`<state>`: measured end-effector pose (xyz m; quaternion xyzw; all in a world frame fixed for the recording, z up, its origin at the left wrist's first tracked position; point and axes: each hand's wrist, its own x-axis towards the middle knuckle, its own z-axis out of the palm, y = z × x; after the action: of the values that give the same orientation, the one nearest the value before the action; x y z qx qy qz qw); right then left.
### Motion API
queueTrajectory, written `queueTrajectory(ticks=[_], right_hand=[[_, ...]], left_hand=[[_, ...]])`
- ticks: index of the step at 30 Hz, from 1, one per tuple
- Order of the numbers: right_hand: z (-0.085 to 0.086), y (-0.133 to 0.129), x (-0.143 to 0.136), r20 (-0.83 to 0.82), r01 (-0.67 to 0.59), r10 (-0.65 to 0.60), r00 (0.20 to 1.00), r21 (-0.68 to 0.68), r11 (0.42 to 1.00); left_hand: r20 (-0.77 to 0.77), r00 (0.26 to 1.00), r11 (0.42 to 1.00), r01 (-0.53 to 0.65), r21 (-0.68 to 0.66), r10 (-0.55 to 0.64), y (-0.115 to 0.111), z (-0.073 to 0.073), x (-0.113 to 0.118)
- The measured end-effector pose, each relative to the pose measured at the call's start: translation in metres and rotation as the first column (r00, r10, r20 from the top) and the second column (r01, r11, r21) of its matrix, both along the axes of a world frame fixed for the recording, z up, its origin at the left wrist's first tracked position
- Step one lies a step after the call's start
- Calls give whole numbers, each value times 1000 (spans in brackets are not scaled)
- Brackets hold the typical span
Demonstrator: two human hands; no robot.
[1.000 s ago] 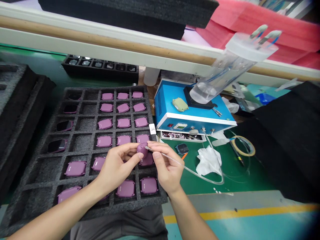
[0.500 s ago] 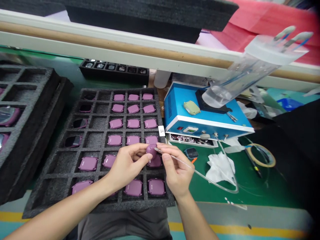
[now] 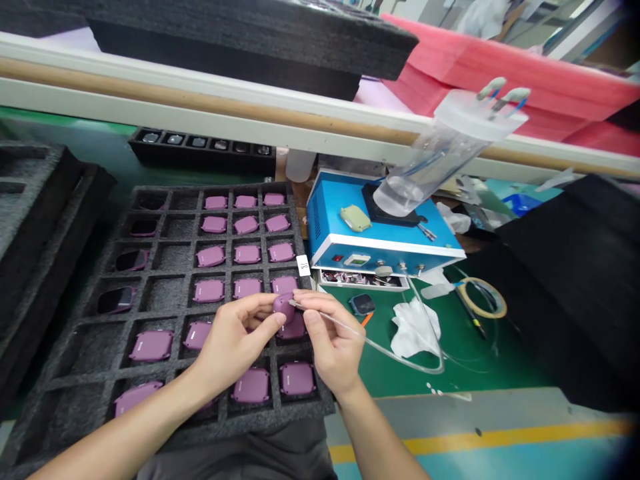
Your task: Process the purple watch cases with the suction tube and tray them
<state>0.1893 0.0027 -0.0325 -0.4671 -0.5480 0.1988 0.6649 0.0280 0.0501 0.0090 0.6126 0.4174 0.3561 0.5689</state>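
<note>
My left hand (image 3: 240, 340) pinches a small purple watch case (image 3: 283, 308) between thumb and fingers, above the right side of a grey foam tray (image 3: 167, 293). My right hand (image 3: 334, 343) is closed around a thin clear tube with a metal tip (image 3: 325, 315). That tip touches or nearly touches the edge of the watch case; I cannot tell which. Several more purple watch cases (image 3: 210, 290) lie in the tray's compartments. Pieces with dark screens (image 3: 117, 300) fill part of its left column. My left hand and forearm hide some compartments.
The tube loops back to a blue box (image 3: 385, 230) on the right. On the box are a yellow-green watch case (image 3: 355, 218) and a clear cylinder (image 3: 415, 170). Nearby lie a crumpled white cloth (image 3: 415, 327), a dark watch (image 3: 362, 305) and a tape roll (image 3: 483, 298). A shelf edge (image 3: 200, 110) crosses behind.
The camera has turned to the right, so the tray, box and hands appear farther left. Both hands keep their hold on the watch case and the tube.
</note>
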Motion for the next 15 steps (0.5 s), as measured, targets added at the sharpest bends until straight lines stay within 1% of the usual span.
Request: queueTrajectory(ticks=[10,13,15], right_hand=[[0,1,0,7,-10,10,1000,17,1000],[-2,-3,2,10,-42,42,999,29,999],[-5,-8,3,4,-50,50,999,35,998]], left_hand=[[-14,1000,1000,0,-3,0,0,-1,-1],[-44,999,1000,-17,23,18,-7,-2,1],[-95,995,997,-28,65,34,-10,1,-4]])
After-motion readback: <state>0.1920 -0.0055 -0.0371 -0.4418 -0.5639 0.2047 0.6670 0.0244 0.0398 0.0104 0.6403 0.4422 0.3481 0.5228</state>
